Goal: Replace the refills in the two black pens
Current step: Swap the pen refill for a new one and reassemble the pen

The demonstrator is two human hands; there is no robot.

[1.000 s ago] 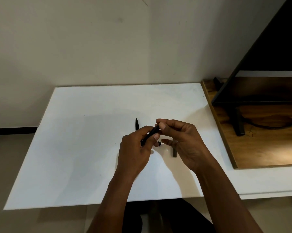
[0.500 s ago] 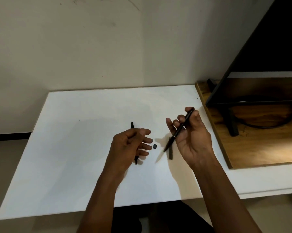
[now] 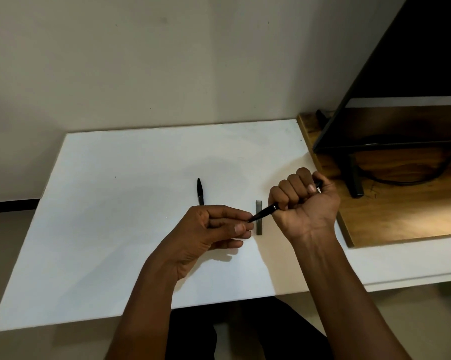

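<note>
Pen [image 3: 267,210] fisted by right hand [image 3: 305,201] (left hand [image 3: 211,229] pinches its tip) over grey strip [image 3: 259,228].

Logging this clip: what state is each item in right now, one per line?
Held pen: off the table, tilted, gripped in the fist of the right hand, tip pinched by the left hand.
Second pen: lying flat on the table, untouched, near end hidden behind the left hand.
Grey strip: lying flat, untouched, under the held pen.
Screen: dark, standing on the wooden board.
</note>
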